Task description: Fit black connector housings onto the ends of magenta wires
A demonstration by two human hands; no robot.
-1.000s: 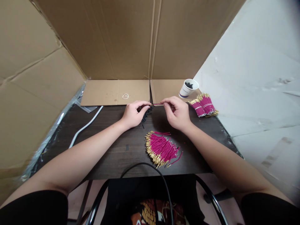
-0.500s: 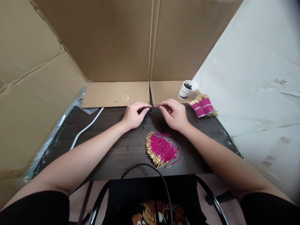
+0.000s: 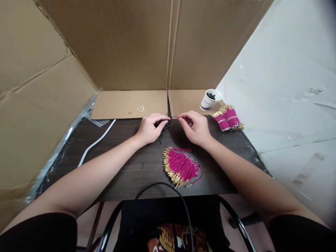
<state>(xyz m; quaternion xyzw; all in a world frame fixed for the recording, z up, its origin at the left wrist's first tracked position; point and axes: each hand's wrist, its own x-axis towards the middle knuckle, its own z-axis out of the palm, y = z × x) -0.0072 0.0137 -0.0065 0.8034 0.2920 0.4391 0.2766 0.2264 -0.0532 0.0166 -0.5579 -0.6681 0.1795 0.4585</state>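
Note:
A short magenta wire (image 3: 173, 119) stretches level between my two hands above the dark table. My left hand (image 3: 152, 128) pinches its left end between thumb and index finger. The other end sits in the pinch of my right hand (image 3: 194, 128); both tips are hidden by the fingers. Small black pieces (image 3: 163, 131) lie on the table beside and partly behind my left hand. Closer to me spreads a loose pile of magenta wires (image 3: 182, 166) with gold-coloured ends toward the left and silvery ends toward the right.
A paper cup (image 3: 210, 99) holding black pieces stands at the back right on cardboard (image 3: 183, 101). Banded bundles of magenta wires (image 3: 228, 118) lie beside it. A white cable (image 3: 97, 142) runs along the left, and a black cable (image 3: 157, 183) loops over the front edge.
Both hands keep their pinch on the wire and stay almost in place. The camera view has shifted very slightly; nothing else visibly differs.

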